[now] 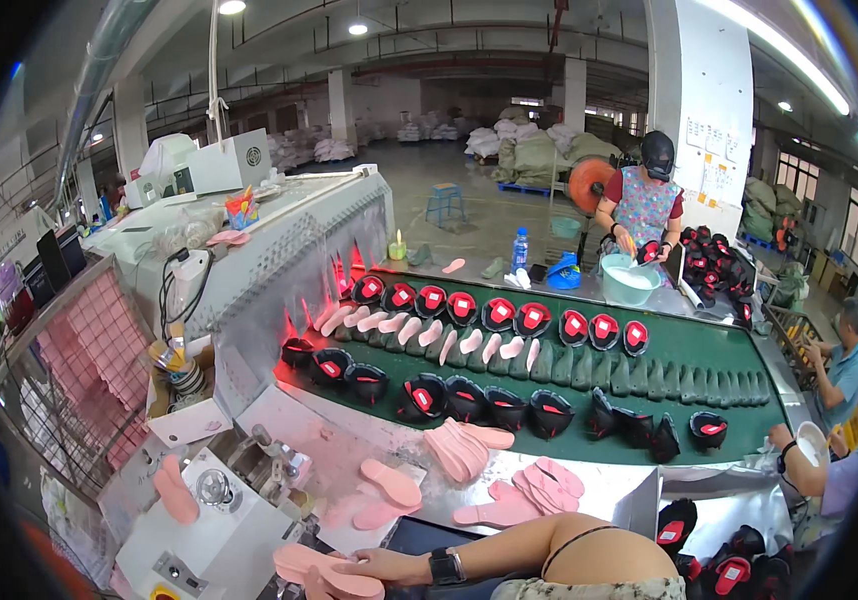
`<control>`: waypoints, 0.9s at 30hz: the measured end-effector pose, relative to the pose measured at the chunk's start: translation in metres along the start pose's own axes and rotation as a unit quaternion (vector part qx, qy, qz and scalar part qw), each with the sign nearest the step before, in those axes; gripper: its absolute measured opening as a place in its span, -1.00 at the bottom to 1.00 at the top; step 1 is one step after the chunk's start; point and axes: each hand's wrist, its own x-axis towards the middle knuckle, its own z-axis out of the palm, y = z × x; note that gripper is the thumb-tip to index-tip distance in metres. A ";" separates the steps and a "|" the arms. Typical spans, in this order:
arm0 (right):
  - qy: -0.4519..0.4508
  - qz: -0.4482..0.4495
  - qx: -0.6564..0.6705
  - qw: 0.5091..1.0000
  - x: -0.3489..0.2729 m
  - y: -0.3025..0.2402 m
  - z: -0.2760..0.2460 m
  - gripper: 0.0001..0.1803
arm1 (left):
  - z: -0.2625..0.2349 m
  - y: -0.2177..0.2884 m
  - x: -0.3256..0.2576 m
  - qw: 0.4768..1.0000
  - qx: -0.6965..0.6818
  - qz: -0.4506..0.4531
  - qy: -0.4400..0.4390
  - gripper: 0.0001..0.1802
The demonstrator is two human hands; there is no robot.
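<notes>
My right hand [394, 567], with a dark watch [445, 567] at the wrist, is closed on a pink sole [334, 578] at the bottom of the view. Another pink sole [294, 558] overlaps it; whether I hold that one as well, I cannot tell. Just above, two loose pink soles [392, 483] lie near the machine. A bundle of pink soles [457, 450] leans by the belt's near edge, and a fanned pile [549, 484] rests to its right. My left hand does not appear.
A green conveyor belt [609, 448] carries black-and-red shoe uppers [424, 397], pink soles and grey-green soles [639, 377]. A white machine [199, 530] stands lower left. Red light glows at the tunnel [344, 268]. Across the belt, a person [639, 205] works at a basin [629, 280]. More uppers [729, 570] lie lower right.
</notes>
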 end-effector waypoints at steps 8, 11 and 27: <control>-0.002 0.032 -0.227 0.973 -0.048 -0.065 0.073 -0.55 | -0.036 0.048 -0.025 0.974 -0.100 -0.161 0.122 -0.52; 0.061 -0.103 -0.257 0.959 0.003 0.009 0.005 -0.29 | 0.001 -0.047 -0.022 0.900 -0.350 -0.256 0.046 -0.45; 0.049 -0.268 -0.309 0.911 0.008 -0.028 -0.021 -0.69 | 0.015 -0.024 0.001 0.831 -0.364 -0.397 0.135 -0.54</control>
